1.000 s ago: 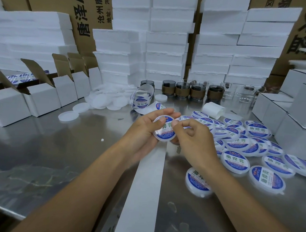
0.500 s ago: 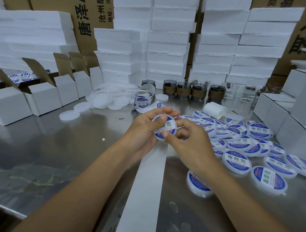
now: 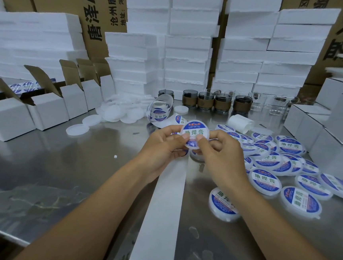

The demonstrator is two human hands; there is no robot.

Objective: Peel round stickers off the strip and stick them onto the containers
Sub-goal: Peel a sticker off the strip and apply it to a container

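Your left hand (image 3: 162,144) and right hand (image 3: 221,153) each pinched one stickered container (image 3: 195,133), a heap of labelled containers (image 3: 284,160) lay finished nearby, and blank lids (image 3: 114,112) and the sticker strip (image 3: 160,110) awaited.

The steel surface (image 3: 59,172) carries a white backing strip (image 3: 163,212) down its middle, labelled round containers (image 3: 264,180) at right, plain lids (image 3: 114,112) and open white cartons (image 3: 48,110) at left, jars (image 3: 205,101) behind.
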